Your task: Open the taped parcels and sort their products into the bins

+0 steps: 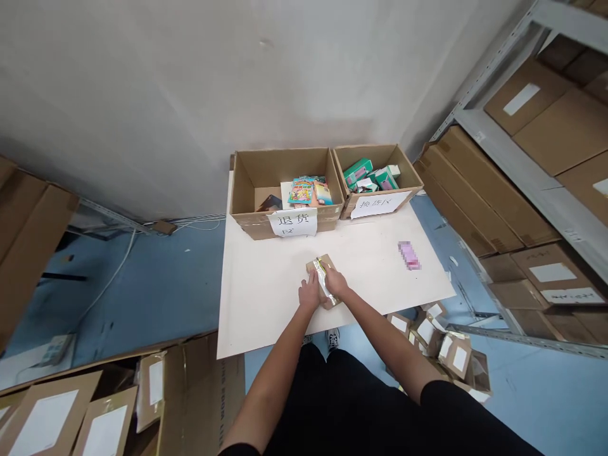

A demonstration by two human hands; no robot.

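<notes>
— "Where the near edge of the counter runs, what lies?"
— "Left hand, fingers laid on; one packet, long axis slanting far-left to near-right; right hand, curled over. Both touching, neither nearer; firm grip, cannot tell."
— "Elsewhere?"
— "Far edge: one larger carton, one smaller carton. Towards right edge: one pink item, blurred."

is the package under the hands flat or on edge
Lying flat: the package shows its broad face upward, the left hand and right hand on it.

Pale wall, metal shelving with brown cartons at right, white cable on blue floor
</notes>
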